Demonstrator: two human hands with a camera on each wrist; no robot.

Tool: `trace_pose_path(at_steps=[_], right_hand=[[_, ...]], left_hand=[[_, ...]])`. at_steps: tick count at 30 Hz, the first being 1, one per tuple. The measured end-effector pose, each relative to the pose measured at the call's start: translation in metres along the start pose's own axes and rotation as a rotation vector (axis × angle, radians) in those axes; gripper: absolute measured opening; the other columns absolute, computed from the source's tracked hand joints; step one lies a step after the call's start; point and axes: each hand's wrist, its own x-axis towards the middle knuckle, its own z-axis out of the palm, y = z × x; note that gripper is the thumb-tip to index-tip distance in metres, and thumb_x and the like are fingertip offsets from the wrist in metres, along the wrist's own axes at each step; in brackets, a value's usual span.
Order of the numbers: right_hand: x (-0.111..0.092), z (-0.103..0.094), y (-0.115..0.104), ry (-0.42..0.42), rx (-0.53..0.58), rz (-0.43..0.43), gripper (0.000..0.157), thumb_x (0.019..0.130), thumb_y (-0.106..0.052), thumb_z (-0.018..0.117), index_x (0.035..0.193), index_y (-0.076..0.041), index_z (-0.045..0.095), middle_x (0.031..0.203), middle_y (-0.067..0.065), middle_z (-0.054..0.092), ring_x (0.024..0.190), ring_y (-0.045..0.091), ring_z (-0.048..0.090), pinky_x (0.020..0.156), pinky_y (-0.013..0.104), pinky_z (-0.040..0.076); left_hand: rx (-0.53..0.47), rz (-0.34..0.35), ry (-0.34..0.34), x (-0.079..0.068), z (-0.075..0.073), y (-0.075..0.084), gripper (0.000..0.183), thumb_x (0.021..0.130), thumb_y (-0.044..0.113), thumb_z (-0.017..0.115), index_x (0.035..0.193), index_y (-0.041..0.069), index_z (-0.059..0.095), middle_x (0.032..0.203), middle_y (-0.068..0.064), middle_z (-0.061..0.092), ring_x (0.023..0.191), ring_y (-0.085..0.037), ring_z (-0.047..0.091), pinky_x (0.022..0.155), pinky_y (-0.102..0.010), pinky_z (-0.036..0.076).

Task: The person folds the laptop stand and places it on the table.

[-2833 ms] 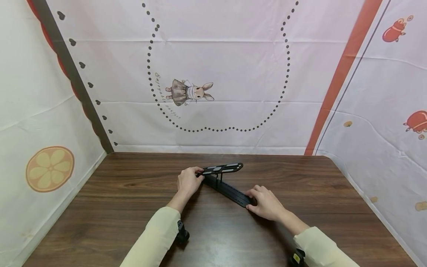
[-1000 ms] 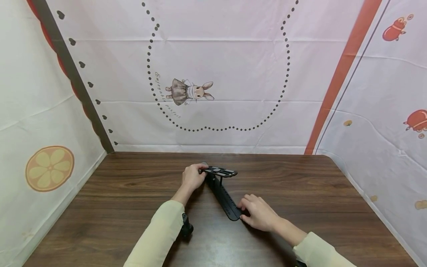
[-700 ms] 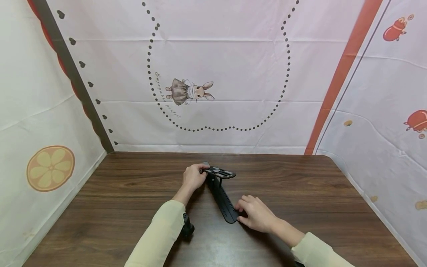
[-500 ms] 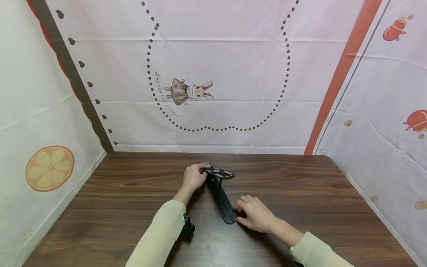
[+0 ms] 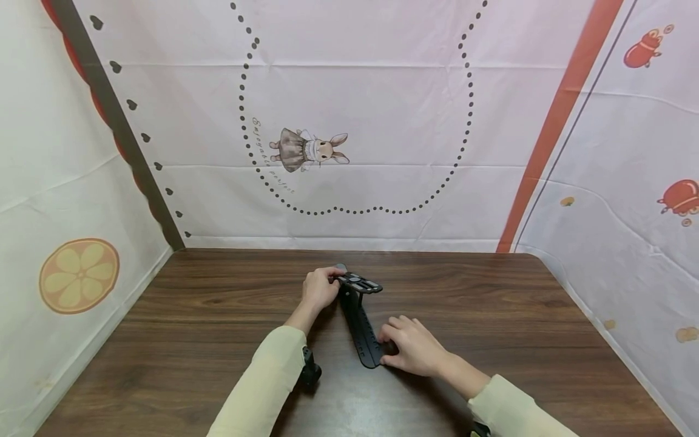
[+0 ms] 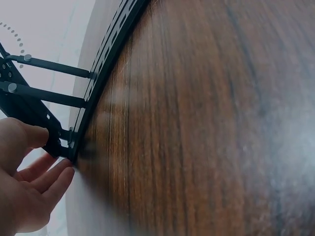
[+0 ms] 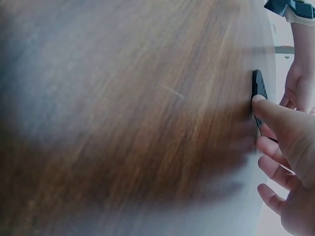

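Note:
A black folding stand sits on the table in the head view, its long flat base [image 5: 360,332] running from back left toward me. Above the base, a slotted upper plate [image 5: 361,283] is tilted up on struts. My left hand [image 5: 320,287] grips the hinged far end, thumb on the upper plate. In the left wrist view two thin struts [image 6: 56,68] join plate and base. My right hand [image 5: 413,347] pinches the near end of the base at its right edge. In the right wrist view, thumb and index finger hold that end [image 7: 257,83], partly hiding it.
The brown wood-grain table [image 5: 191,340] reaches a printed white cloth wall [image 5: 382,121] at the back. More cloth hangs at the left and right sides. A black wrist camera [image 5: 310,371] is strapped to the left sleeve.
The stand has turned, its near end swinging left and toward me with my right hand. My left hand has shifted slightly right and back, still holding the hinged end.

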Motion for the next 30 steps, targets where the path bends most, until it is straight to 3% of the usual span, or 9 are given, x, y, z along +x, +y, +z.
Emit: trace_pose_path(at_steps=[8,13,20,30], right_hand=[[0.0043,-0.0021,-0.0029,-0.057,0.016,-0.007,0.041,0.076,-0.036,0.073,0.112,-0.020,0.062,0.106,-0.007,0.057,0.094,0.013,0.051,0.073,0.033,0.043],[0.0052,-0.0029,-0.0045,-0.098,0.032,0.003,0.038,0.078,-0.035,0.071,0.112,-0.020,0.064,0.111,-0.007,0.058,0.102,0.015,0.052,0.082,0.040,0.044],[0.0054,-0.0018,-0.0044,-0.087,0.039,-0.026,0.037,0.078,-0.034,0.071,0.111,-0.018,0.065,0.114,-0.003,0.059,0.102,0.016,0.052,0.085,0.042,0.045],[0.0043,-0.0016,-0.0039,-0.080,0.044,-0.021,0.037,0.078,-0.034,0.071,0.111,-0.018,0.065,0.114,-0.004,0.059,0.102,0.015,0.052,0.085,0.041,0.045]], left_hand=[[-0.049,-0.004,-0.005,0.0017,0.0012,-0.0034,0.026,0.087,0.009,0.058,0.106,0.021,0.070,0.104,-0.006,0.069,0.093,-0.022,0.063,0.073,-0.036,0.049],[-0.071,-0.016,-0.015,0.0017,0.0006,-0.0041,0.025,0.087,0.009,0.059,0.107,0.020,0.070,0.105,-0.007,0.068,0.096,-0.024,0.063,0.079,-0.039,0.049],[-0.045,-0.016,-0.004,-0.0005,-0.0030,-0.0042,0.021,0.085,0.012,0.062,0.104,0.017,0.070,0.103,-0.006,0.069,0.097,-0.023,0.063,0.081,-0.040,0.048],[0.050,-0.031,0.039,-0.0050,-0.0049,0.0005,0.014,0.083,0.020,0.066,0.097,0.020,0.070,0.096,0.000,0.070,0.087,-0.020,0.064,0.072,-0.037,0.048]])
